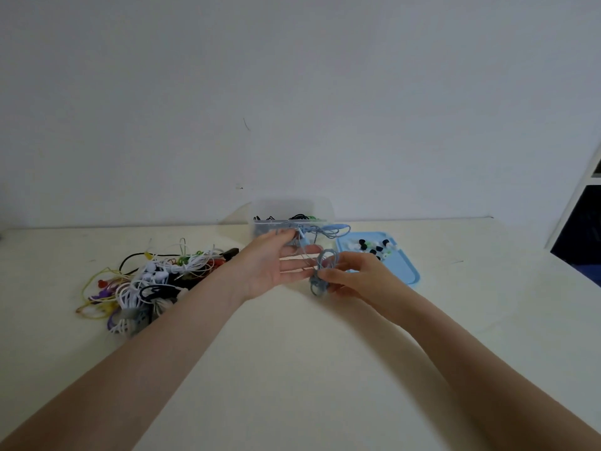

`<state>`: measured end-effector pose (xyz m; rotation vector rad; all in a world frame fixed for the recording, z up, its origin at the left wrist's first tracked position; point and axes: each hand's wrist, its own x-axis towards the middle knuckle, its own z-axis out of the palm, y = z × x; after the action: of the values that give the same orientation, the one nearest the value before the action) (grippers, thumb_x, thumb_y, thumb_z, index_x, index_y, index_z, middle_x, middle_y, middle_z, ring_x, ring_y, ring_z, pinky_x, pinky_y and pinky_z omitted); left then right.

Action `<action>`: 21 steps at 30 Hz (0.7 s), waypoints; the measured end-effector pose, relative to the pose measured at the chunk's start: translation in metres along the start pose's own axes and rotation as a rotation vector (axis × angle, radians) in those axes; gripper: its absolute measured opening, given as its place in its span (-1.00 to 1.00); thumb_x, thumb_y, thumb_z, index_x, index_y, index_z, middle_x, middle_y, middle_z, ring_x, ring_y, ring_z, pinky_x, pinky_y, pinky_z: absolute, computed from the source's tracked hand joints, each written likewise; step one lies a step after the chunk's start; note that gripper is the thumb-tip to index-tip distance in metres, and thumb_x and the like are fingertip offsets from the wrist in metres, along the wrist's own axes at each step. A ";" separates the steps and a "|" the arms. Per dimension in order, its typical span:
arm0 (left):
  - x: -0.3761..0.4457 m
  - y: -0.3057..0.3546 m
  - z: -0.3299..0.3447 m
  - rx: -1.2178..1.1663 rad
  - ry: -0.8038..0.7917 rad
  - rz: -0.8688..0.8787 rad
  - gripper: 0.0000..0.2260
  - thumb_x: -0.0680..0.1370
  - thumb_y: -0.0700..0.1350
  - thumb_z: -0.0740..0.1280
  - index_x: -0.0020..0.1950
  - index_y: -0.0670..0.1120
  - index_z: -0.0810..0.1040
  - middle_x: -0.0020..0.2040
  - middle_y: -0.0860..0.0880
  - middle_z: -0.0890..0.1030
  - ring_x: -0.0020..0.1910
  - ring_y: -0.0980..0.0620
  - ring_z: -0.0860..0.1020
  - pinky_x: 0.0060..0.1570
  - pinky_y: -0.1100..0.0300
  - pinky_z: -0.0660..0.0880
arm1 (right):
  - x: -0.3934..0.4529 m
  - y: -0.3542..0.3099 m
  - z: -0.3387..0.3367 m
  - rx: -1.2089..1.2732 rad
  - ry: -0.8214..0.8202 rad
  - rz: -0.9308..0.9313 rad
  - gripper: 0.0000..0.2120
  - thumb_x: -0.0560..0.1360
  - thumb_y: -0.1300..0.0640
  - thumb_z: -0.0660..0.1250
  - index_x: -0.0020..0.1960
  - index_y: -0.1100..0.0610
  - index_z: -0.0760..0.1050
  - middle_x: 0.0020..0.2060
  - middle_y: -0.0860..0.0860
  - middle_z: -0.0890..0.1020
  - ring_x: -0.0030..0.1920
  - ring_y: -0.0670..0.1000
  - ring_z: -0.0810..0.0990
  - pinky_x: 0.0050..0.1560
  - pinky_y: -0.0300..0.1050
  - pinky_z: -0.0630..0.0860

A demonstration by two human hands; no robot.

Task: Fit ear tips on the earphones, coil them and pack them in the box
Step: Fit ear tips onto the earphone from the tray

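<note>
Earphones (320, 270), blue, mid-frame: right hand (349, 276) pinches the half-wound coil, left hand (276, 266) pinches loose cord; boxing remains.

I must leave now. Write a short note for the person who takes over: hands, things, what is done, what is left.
Right hand pinches the half-wound coil of the blue earphones. Left hand holds the loose end of the cable near the clear box.
Box, at the back, already holds some earphones. Tangled pile lies on the left, ear tips on the blue tray on the right.
Left: finish the coil, pack it, then the pile.
</note>
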<state>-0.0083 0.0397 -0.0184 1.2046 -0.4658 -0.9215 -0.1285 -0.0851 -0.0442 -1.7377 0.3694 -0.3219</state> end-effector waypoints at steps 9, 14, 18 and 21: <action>0.005 0.004 -0.009 0.075 0.245 0.116 -0.84 0.64 -0.11 0.11 -0.01 -0.08 0.46 -0.19 -0.09 0.68 -0.26 0.01 0.66 -0.22 0.22 0.52 | -0.001 -0.008 -0.005 0.126 0.027 0.060 -0.81 0.56 0.14 0.23 -0.09 0.20 0.58 -0.25 0.05 0.64 -0.37 -0.02 0.60 -0.39 -0.26 0.46; 0.008 -0.002 -0.016 0.113 0.353 0.141 -0.87 0.62 -0.13 0.13 -0.08 -0.07 0.44 -0.34 -0.01 0.66 -0.50 0.13 0.54 -0.45 0.30 0.33 | 0.003 -0.008 -0.010 0.146 0.172 -0.029 -0.81 0.56 0.15 0.23 -0.03 0.19 0.60 -0.21 0.10 0.62 -0.36 -0.03 0.56 -0.44 -0.28 0.43; 0.009 -0.005 -0.013 0.290 0.346 0.133 -0.88 0.60 -0.15 0.17 -0.06 -0.09 0.47 -0.39 0.02 0.63 -0.53 0.14 0.53 -0.49 0.34 0.34 | 0.004 -0.008 -0.013 0.184 0.208 -0.130 -0.82 0.56 0.22 0.23 -0.07 0.27 0.58 -0.25 0.11 0.57 -0.36 -0.05 0.53 -0.43 -0.31 0.39; 0.009 -0.008 -0.009 0.411 0.303 0.109 -0.88 0.59 -0.15 0.18 -0.04 -0.08 0.51 -0.33 0.03 0.61 -0.44 0.12 0.57 -0.42 0.34 0.38 | 0.004 -0.006 -0.011 0.201 0.135 -0.108 -0.82 0.57 0.26 0.20 -0.14 0.25 0.53 -0.27 0.12 0.57 -0.33 0.05 0.54 -0.43 -0.29 0.41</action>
<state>0.0008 0.0369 -0.0307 1.6455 -0.4836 -0.5488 -0.1294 -0.0955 -0.0364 -1.5450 0.3294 -0.5382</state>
